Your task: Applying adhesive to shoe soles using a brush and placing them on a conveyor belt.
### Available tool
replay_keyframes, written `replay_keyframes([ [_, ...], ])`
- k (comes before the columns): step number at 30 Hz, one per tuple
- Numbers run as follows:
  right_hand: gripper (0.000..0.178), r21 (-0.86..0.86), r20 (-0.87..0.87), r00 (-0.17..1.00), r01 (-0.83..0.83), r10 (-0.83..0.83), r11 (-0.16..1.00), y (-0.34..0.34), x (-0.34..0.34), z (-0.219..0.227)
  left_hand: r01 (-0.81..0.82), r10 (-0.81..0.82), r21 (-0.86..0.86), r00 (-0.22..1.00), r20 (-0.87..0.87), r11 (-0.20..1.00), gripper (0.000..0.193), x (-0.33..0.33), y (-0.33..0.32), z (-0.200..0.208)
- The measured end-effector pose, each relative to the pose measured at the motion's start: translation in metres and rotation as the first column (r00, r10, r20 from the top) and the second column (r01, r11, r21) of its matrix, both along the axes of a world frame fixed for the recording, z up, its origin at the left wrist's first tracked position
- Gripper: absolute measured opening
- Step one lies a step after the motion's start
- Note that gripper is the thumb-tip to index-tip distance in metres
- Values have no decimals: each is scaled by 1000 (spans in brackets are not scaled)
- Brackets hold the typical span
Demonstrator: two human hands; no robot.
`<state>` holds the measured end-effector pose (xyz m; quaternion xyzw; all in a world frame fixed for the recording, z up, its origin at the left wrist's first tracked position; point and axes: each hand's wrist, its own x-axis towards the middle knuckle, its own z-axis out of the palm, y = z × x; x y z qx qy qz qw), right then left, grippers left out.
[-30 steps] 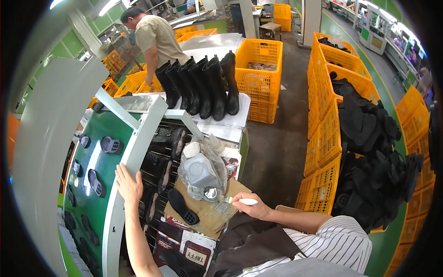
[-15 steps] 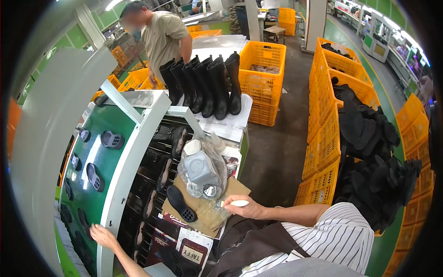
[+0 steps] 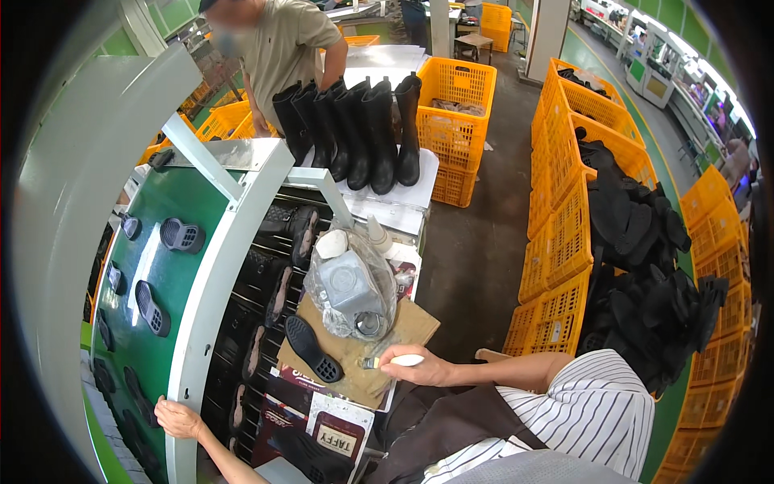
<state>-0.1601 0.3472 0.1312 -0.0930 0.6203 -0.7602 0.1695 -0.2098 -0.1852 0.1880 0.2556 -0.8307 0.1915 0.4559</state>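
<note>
My right hand [image 3: 415,367] is closed around a small brush [image 3: 413,360] with a white handle. Its bristles point left, over a cardboard sheet [image 3: 411,323] smeared with a yellowish residue. A black shoe sole [image 3: 310,347] lies on the cardboard, left of the brush. My left hand [image 3: 179,419] reaches across the pale machine frame. Its fingers are curled at the edge of another dark sole [image 3: 140,395] on the green belt [image 3: 193,206]; the fingertips are partly hidden. Beyond the brush stands a plastic-wrapped grey container [image 3: 347,278].
Several soles lie along the belt. Black shoes [image 3: 274,298] fill a rack beside it. Black boots [image 3: 355,137] stand upright at the back, near a person [image 3: 282,56]. Orange crates [image 3: 556,250] with dark shoe parts line the right; another stack [image 3: 455,129] is behind.
The view has shifted slightly. My left fingers have curled in at the sole's edge, and that sole sits slightly nearer me. The brush has moved a little left over the cardboard.
</note>
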Motion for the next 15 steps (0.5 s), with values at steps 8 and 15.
replay_keyframes([
  [8,13,38,-6,998,-63,63,997,-8,-3,-4,-26,26,-13,1000,-15,1000,35,-2,-6,-4],
  [15,12,47,-43,995,-89,91,995,-17,3,-1,-44,44,7,999,-22,999,36,-3,0,-3],
])
